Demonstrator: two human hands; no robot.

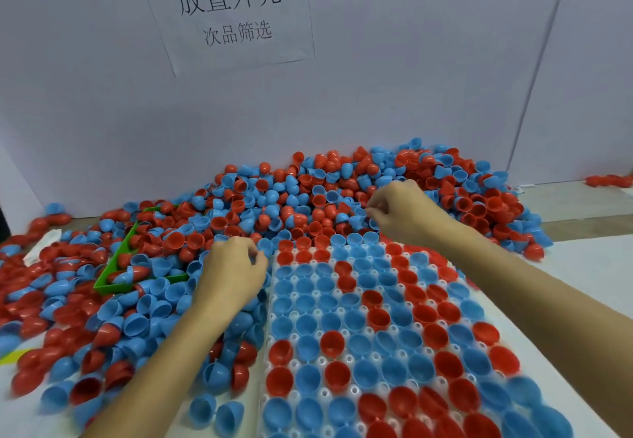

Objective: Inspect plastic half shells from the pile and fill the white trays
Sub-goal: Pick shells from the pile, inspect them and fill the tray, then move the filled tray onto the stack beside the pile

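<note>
1. Nearest me, a white plastic tray [274,304] on the table is almost filled with red and blue half shells, open side up.
2. The left hand [233,273], fingers curled, rests at the tray's far left corner; I cannot tell whether it holds anything.
3. Further off, the right hand [400,213], fingertips pinched together, reaches into the heaped pile of red and blue plastic half shells [291,194].
4. A green plastic bin [116,263] sits half-buried to the left.
5. Behind, a paper sign [229,13] hangs on the grey wall.

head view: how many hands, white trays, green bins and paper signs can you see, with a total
hands: 2, the left hand and the right hand
white tray: 1
green bin: 1
paper sign: 1
total: 5
</note>
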